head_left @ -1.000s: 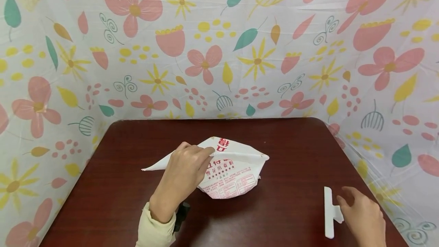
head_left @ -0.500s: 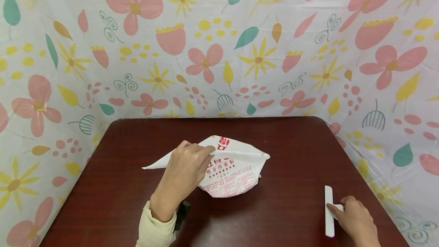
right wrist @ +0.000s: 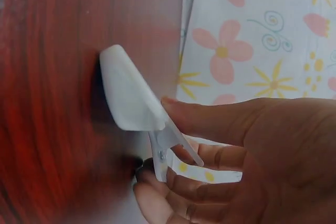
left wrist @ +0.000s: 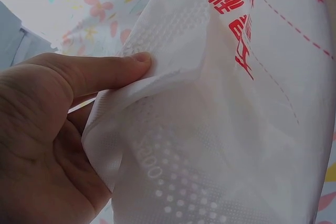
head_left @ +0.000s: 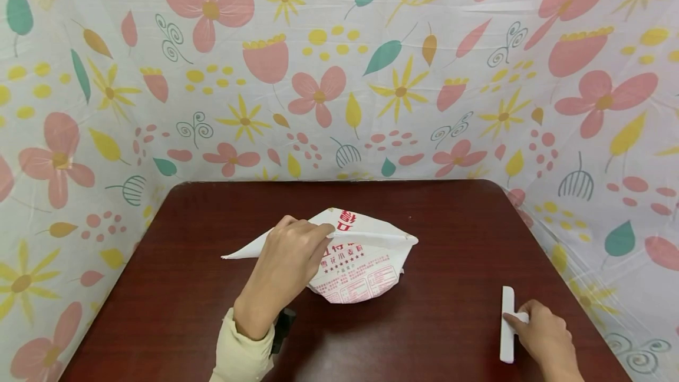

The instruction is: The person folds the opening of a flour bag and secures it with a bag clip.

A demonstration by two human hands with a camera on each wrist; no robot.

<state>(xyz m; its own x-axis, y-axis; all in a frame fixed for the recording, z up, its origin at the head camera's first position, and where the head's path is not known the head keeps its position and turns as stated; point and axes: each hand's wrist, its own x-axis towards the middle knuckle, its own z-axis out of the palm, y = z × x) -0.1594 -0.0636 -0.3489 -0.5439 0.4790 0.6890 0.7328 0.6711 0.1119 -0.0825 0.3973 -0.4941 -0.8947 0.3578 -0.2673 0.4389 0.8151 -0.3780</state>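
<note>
A white flour bag (head_left: pixel 355 276) with red print stands on the table, its top folded over. My left hand (head_left: pixel 286 270) pinches that folded edge; in the left wrist view the thumb (left wrist: pixel 121 71) presses on the white plastic (left wrist: pixel 173 145). At the right, a long white bag clip (head_left: pixel 507 326) is in my right hand (head_left: pixel 546 335). The right wrist view shows the clip (right wrist: pixel 128 90) with its two handles between the thumb and curled fingers. The clip is very near the table top; whether it still touches the wood I cannot tell.
The dark red-brown table (head_left: pixel 424 323) has rounded far corners. A flower-patterned curtain (head_left: pixel 339 75) hangs close behind it and along both sides. A black strap or device (head_left: pixel 283 330) sits on my left wrist.
My right hand has moved left to the bag clip and taken hold of its handles. My left hand and the flour bag have stayed in place.
</note>
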